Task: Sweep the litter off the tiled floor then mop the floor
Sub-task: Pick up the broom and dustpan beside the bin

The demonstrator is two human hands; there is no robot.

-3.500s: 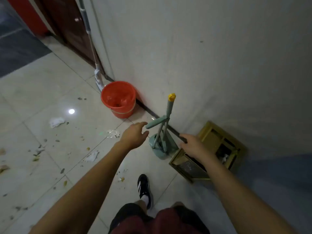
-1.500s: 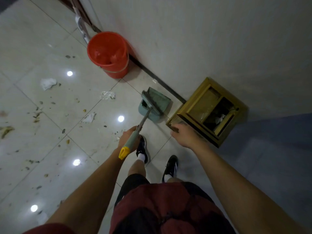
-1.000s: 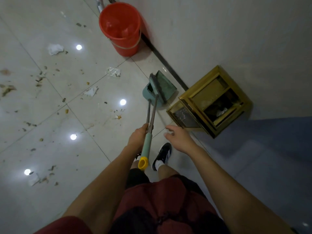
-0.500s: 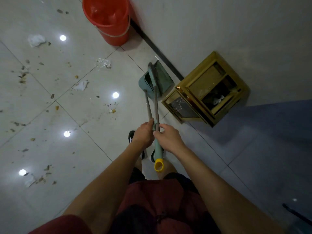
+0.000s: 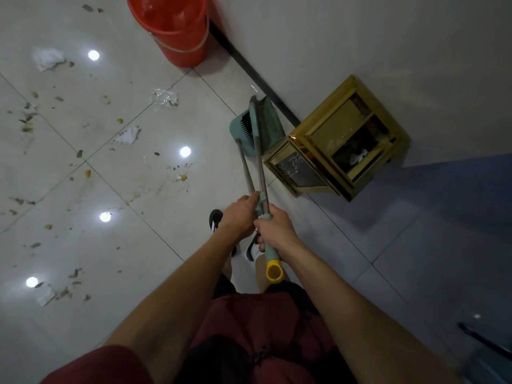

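Both hands hold the two long handles at their upper ends. The right hand (image 5: 273, 230) has its grip curled round the pale green sleeve of the broom handle (image 5: 261, 173), just above its round yellow end cap (image 5: 274, 271). The left hand (image 5: 239, 216) has its grip wrapped round the top of the dustpan handle (image 5: 246, 173), a thin metal rod. The two rods run side by side and spread slightly toward the floor, where the green plastic dustpan (image 5: 250, 131) stands upright with the dark bristles of the broom tucked against it, close to the black skirting at the foot of the wall (image 5: 360, 37).

Half a second ago the hands were already together on the handles; now the rods stand a little further apart at the bottom, and the yellow cap sits lower and nearer the body.

Litter (image 5: 127, 135) lies scattered over the glossy pale tiled floor (image 5: 138, 245): crumpled white paper, a bit of clear wrapper, and small brown scraps. A round orange plastic bucket (image 5: 173, 29) stands against the wall. Just right of the dustpan stands a square brass-coloured bin (image 5: 340, 139) with shiny metal edges and a dark opening in its top. Round ceiling lights reflect in the tiles. Dark red shorts (image 5: 263, 342) and black shoes show below the arms.
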